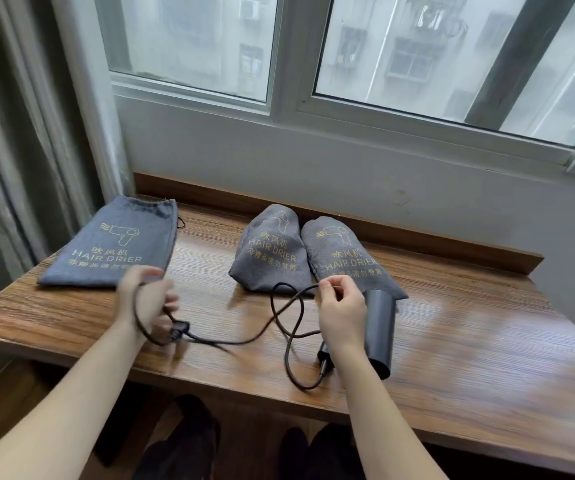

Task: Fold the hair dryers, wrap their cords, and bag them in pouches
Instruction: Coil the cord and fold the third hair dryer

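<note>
A dark grey hair dryer (379,327) lies on the wooden table (469,341), partly behind my right hand (343,313). Its black cord (279,313) loops across the table toward my left hand (147,299). My left hand grips the cord, which runs round the back of the hand, with the plug (179,330) hanging just below the fingers. My right hand pinches the cord near the dryer. A flat grey pouch (113,247) printed "HAIR DRIER" lies at the left. Two filled grey pouches (268,258) (341,258) stand side by side behind the cord.
The table runs under a window (348,64) and ends at a low wooden back ledge (417,237). A curtain (19,133) hangs at the left. Dark shoes (189,441) show on the floor below the front edge.
</note>
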A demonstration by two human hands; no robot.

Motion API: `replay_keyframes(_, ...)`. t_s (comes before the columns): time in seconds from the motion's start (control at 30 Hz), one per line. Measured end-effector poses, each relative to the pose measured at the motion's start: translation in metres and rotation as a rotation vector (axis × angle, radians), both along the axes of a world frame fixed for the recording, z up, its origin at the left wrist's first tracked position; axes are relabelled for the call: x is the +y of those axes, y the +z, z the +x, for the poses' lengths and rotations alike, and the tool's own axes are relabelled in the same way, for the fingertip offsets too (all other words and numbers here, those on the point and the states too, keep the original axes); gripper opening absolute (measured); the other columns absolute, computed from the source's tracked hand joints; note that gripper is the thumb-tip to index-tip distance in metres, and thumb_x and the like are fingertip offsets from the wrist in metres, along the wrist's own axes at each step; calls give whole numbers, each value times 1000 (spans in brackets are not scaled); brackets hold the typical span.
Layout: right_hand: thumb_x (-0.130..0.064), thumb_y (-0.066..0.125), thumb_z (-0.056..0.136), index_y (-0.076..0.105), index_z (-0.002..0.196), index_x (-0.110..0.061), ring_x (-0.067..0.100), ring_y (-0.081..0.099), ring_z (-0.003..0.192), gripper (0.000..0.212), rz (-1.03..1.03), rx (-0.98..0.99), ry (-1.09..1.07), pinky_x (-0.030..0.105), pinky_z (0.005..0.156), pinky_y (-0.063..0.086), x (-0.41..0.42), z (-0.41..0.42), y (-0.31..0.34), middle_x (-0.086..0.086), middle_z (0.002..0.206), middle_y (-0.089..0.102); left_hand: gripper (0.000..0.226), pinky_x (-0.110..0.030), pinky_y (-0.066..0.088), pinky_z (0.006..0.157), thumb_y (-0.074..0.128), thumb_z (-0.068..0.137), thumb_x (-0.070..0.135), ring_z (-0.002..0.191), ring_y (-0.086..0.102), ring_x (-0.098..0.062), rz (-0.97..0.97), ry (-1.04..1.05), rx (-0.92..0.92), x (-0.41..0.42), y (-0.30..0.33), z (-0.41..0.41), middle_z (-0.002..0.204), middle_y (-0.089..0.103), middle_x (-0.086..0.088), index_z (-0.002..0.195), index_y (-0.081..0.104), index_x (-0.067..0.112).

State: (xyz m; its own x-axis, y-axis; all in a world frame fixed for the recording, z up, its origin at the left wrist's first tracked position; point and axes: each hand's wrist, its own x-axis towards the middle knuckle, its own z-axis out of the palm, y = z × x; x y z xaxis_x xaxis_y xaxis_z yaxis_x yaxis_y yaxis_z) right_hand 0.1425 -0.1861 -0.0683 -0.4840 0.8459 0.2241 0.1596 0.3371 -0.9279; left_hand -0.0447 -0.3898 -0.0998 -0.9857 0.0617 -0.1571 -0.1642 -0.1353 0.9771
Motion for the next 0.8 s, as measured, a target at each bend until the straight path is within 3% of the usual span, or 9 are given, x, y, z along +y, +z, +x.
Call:
replay_keyframes(0.1,-24,63,94,67,84,-22,11,61,83,11,130,-93,155,28,75,47,-8,-9,3,-4,85,68,16,-25,43,56,61,90,-1,56,60,-21,-558,-488,246,14,7,25,73,64,-12,80,64,12)
replay_keyframes(0.2,-26,67,91,72,87,-22,13,63,90,8,232,-185,249,32,83,50,-14,-16,1,-5,89,69,15,-26,48,69,67,90,26,73,63,-17,-897,-779,494,29,23,50,76,69,-2,78,70,18)
replay_keyframes(0.3,-25,68,89,74,88,-20,17,63,93,8,260,-219,266,36,87,50,-16,-16,-2,-3,91,70,23,-24,45,70,79,79,37,70,57,-11,-794,-1120,462,30,44,66,75,65,-8,67,65,22)
replay_keyframes(0.37,-23,69,89,74,87,-19,15,63,89,7,248,-220,262,33,86,49,-12,-11,-3,-2,90,70,20,-33,44,83,85,69,27,90,62,-15,-650,-1533,349,23,61,73,90,67,-18,68,66,24)
replay_keyframes(0.43,-22,70,88,74,85,-21,10,62,83,5,222,-226,287,25,80,47,-9,-6,0,-4,87,71,18,-34,45,96,82,69,16,111,63,-17,-607,-1852,277,18,72,79,105,71,-8,82,71,20)
replay_keyframes(0.53,-20,72,86,73,81,-25,2,61,80,8,174,-201,378,16,76,44,-8,-2,4,-8,84,70,25,-37,50,93,71,79,28,103,68,-19,-577,-1795,175,22,68,84,105,73,3,101,72,16)
replay_keyframes(0.67,-14,73,84,71,77,-25,2,59,74,13,85,-135,475,20,74,48,-10,1,11,-9,80,68,21,-29,54,64,73,82,35,85,72,-21,-683,-1223,253,35,53,85,94,68,0,87,62,17)
replay_keyframes(0.73,-10,75,82,71,80,-21,3,59,71,12,68,-100,517,21,70,49,-10,3,14,-8,77,67,27,-25,53,64,76,80,34,85,68,-13,-689,-1080,351,41,51,88,100,65,3,100,61,25)
replay_keyframes(0.8,-9,79,78,71,88,-18,8,63,74,15,50,-75,543,27,72,53,-10,4,14,-5,80,69,24,-27,51,72,72,84,28,81,65,-10,-604,-1135,395,49,51,94,95,67,3,106,63,24)
